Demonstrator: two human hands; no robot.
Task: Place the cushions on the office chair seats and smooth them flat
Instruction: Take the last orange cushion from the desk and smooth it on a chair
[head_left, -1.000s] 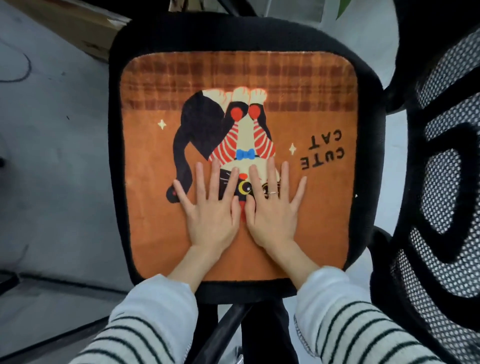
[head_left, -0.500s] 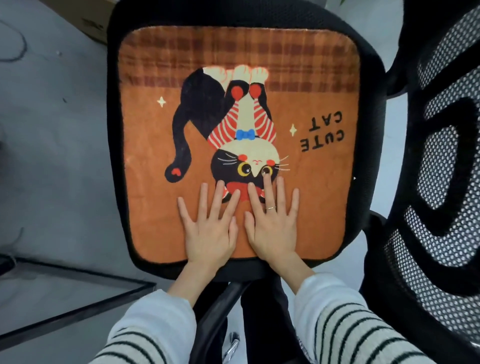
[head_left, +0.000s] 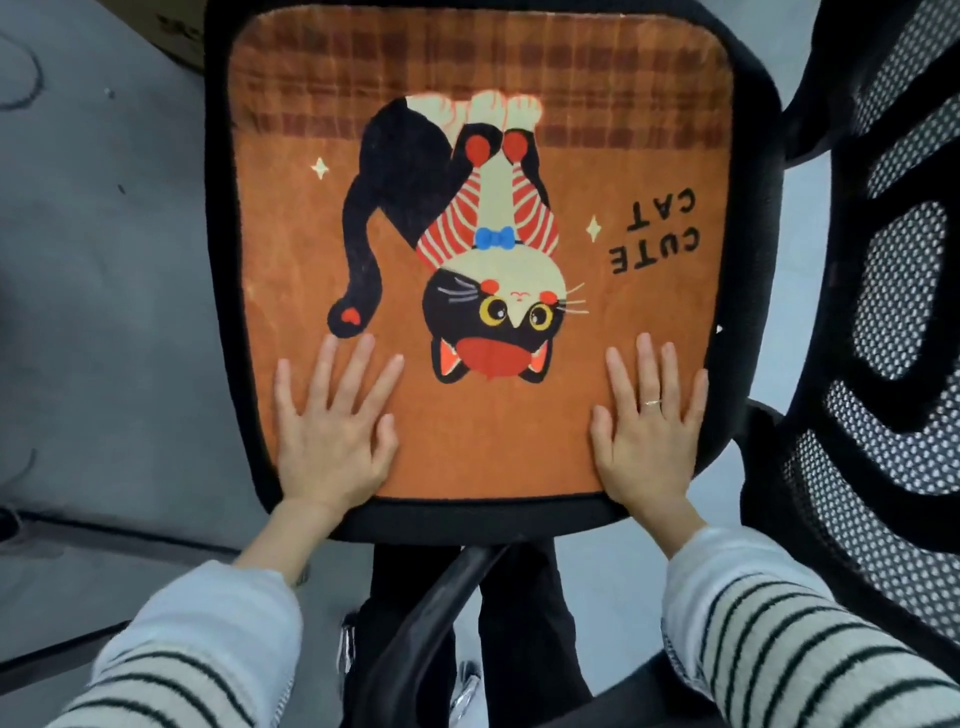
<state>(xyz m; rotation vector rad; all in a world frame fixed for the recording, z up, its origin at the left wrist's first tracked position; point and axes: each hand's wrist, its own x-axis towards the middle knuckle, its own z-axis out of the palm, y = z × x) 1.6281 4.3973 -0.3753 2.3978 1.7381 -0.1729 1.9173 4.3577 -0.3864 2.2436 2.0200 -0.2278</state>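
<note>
An orange cushion (head_left: 639, 171) printed with a black cat and the words CUTE CAT lies flat on the black seat of an office chair (head_left: 483, 519). My left hand (head_left: 332, 426) presses flat on the cushion's near left corner with its fingers spread. On the near right corner my right hand (head_left: 649, 431), wearing a ring, lies flat the same way. The cat's face shows between the two hands. Striped sleeves cover both forearms.
A second chair's black mesh backrest (head_left: 883, 322) stands close on the right. The chair's black post and base legs (head_left: 441, 613) are below the seat. Grey floor (head_left: 114, 291) lies to the left, with a cardboard box (head_left: 176, 31) at the top left.
Both hands slid toward me down the cushion, then moved apart from the middle to its near left and right corners. The cat's face is now uncovered.
</note>
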